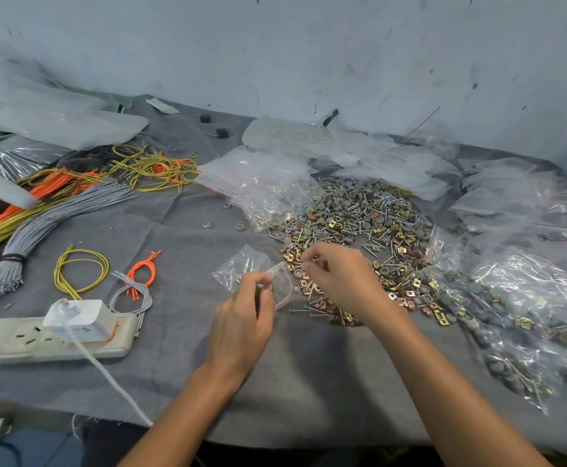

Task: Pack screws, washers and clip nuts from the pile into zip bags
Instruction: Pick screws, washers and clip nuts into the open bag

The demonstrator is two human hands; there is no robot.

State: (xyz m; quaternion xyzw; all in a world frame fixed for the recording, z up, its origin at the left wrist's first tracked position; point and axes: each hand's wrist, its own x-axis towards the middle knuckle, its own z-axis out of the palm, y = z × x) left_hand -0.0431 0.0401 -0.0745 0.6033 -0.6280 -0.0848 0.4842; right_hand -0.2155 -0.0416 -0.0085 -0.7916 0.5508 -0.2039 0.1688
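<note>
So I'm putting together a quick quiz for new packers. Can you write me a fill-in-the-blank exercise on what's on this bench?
1. The left hand holds a clear zip bag just to the ____ of the pile.
2. The plug sitting in the power strip is ____.
3. The cloth spread under everything is ____.

Missing words: left, white, grey.

Bare left grip (241, 318), right grip (339, 281)
</note>
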